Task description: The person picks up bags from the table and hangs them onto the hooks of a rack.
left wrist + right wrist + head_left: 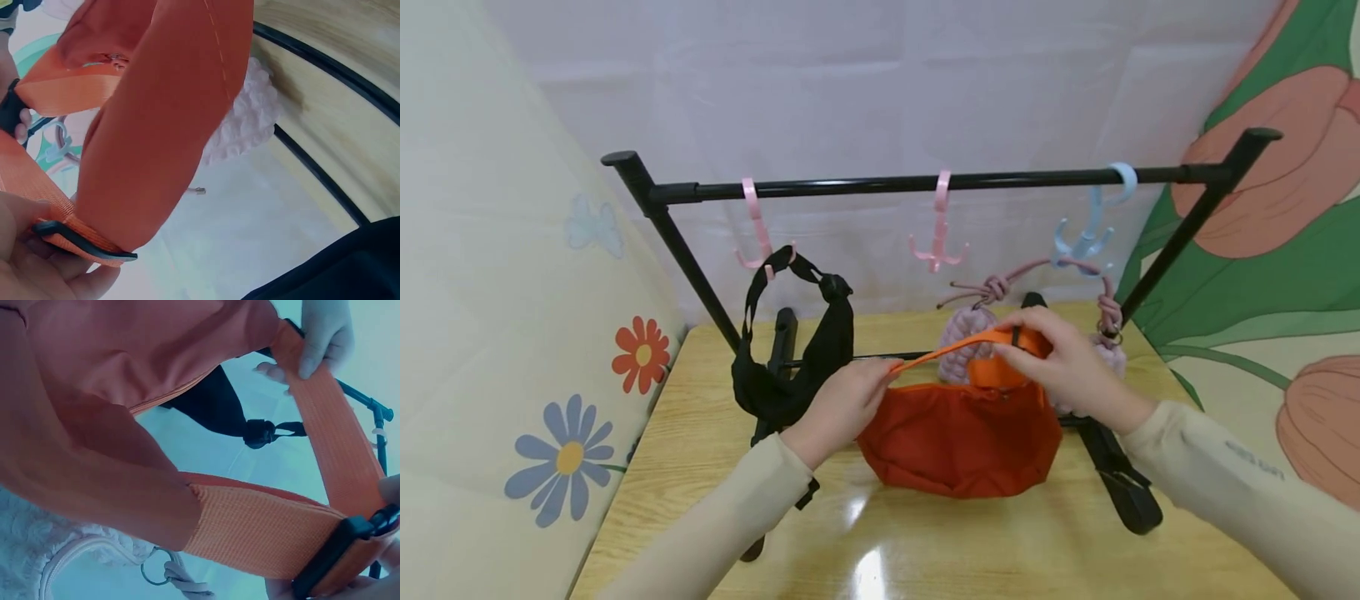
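An orange-red shoulder bag [962, 442] hangs in front of the rack, held up by its strap between both hands. My left hand [846, 400] pinches the strap at the bag's left end; the left wrist view shows a black strap loop [81, 240] by its fingers. With my right hand [1060, 358] I grip the orange strap [256, 525] near its black buckle [331, 556], above the bag's right end. A black bag [831, 333] hangs from the left pink hook [758, 229], just beyond my left hand. Behind the orange bag, a lilac knitted bag [958, 333] is partly hidden.
A black rack with a top bar [850, 186] stands on the wooden table [685, 467]. A pink hook [940, 225] hangs mid-bar with nothing on it. The lilac bag's cord handle hangs on a light blue hook [1090, 233]. The rack's feet [1127, 492] reach forward on both sides.
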`<state>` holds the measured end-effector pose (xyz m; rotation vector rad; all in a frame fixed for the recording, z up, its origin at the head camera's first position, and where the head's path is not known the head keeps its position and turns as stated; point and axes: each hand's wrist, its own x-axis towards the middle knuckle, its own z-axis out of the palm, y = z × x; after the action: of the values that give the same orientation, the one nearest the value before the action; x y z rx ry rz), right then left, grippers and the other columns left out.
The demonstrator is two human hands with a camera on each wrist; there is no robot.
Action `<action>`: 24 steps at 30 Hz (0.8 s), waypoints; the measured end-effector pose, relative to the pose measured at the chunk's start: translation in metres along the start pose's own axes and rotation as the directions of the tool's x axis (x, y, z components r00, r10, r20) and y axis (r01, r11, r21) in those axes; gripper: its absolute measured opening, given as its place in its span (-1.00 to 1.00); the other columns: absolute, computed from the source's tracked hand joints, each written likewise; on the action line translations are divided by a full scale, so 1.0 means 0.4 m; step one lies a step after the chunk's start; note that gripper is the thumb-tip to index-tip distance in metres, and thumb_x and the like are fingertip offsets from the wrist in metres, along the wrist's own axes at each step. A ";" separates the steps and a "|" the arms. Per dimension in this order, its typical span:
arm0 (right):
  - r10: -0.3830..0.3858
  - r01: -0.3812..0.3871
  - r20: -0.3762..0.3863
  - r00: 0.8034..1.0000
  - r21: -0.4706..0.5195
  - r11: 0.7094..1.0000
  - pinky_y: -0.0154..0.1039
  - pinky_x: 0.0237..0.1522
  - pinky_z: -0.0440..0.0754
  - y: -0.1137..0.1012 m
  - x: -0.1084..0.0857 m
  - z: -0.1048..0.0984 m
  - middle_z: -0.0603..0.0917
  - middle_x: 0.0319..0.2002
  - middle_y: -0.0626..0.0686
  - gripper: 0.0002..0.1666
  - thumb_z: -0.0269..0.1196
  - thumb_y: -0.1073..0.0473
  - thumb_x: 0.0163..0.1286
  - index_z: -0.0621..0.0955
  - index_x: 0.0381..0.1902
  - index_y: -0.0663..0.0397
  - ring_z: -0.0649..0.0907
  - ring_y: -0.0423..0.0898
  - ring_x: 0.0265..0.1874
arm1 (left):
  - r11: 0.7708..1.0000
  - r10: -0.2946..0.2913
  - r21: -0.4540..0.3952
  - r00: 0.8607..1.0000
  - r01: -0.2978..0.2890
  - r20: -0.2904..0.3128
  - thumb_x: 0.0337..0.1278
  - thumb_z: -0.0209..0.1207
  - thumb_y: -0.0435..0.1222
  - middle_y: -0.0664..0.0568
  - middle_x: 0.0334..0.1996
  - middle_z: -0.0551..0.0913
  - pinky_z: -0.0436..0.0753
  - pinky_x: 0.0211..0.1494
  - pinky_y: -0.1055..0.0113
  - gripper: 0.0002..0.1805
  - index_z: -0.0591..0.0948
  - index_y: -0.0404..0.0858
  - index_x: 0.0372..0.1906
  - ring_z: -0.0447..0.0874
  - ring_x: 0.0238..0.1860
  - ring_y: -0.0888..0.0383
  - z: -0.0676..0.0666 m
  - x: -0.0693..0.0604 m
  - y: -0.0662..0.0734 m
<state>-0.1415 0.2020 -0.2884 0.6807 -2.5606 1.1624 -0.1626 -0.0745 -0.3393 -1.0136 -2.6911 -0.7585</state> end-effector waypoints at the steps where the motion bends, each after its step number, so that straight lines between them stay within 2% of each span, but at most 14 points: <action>1: 0.001 -0.001 -0.002 1.000 -0.001 1.000 -0.35 -0.38 0.54 0.002 0.002 -0.001 0.58 -0.15 0.10 -0.76 0.28 0.37 0.31 0.64 -0.05 0.18 0.50 -0.10 -0.32 | 1.000 0.007 0.005 1.000 -0.007 -0.006 0.35 0.12 -0.39 -0.10 -0.10 0.70 0.60 0.05 0.14 -0.74 0.60 -0.32 0.08 0.66 -0.09 -0.01 -0.004 0.001 0.002; 5: 0.001 -0.001 0.001 1.000 -0.015 1.000 -0.33 -0.39 0.52 0.004 0.008 -0.006 0.58 -0.17 0.10 -0.77 0.26 0.36 0.34 0.64 -0.05 0.19 0.47 -0.06 -0.33 | 1.000 0.016 0.017 1.000 -0.016 -0.023 0.36 0.11 -0.40 -0.10 -0.14 0.71 0.62 0.00 0.16 -0.77 0.61 -0.32 0.03 0.67 -0.14 0.00 -0.018 0.005 0.004; 12: -0.028 0.030 0.017 0.999 -0.085 0.996 -0.29 -0.43 0.45 0.011 0.018 -0.008 0.56 -0.21 0.07 -0.78 0.21 0.33 0.40 0.65 -0.02 0.21 0.42 -0.10 -0.35 | 1.000 0.014 0.028 0.999 -0.013 -0.038 0.37 0.10 -0.36 -0.07 -0.14 0.72 0.62 0.01 0.18 -0.76 0.61 -0.31 0.05 0.68 -0.14 0.03 -0.032 0.012 0.003; 18: -0.059 0.063 0.030 0.998 -0.194 0.979 -0.26 -0.51 0.37 0.015 0.021 -0.010 0.52 -0.25 0.06 -0.70 0.14 0.28 0.46 0.60 0.10 0.16 0.36 -0.10 -0.44 | 0.999 -0.008 0.031 0.999 0.009 -0.036 0.39 0.09 -0.34 -0.08 -0.12 0.71 0.64 -0.03 0.19 -0.73 0.61 -0.30 0.09 0.70 -0.17 0.05 -0.042 0.025 0.006; 24: -0.039 0.045 0.028 0.999 -0.252 0.967 -0.21 -0.47 0.42 0.012 0.024 -0.012 0.55 -0.17 0.10 -0.68 0.08 0.20 0.52 0.58 0.14 0.15 0.41 -0.10 -0.42 | 0.999 -0.024 0.029 0.999 0.025 -0.031 0.40 0.08 -0.32 -0.09 -0.13 0.72 0.66 -0.08 0.20 -0.73 0.62 -0.29 0.09 0.70 -0.20 0.05 -0.053 0.034 0.010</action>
<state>-0.1521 0.2054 -0.2842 0.6861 -2.6365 0.7988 -0.1708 -0.0752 -0.3151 -0.9565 -2.6856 -0.7299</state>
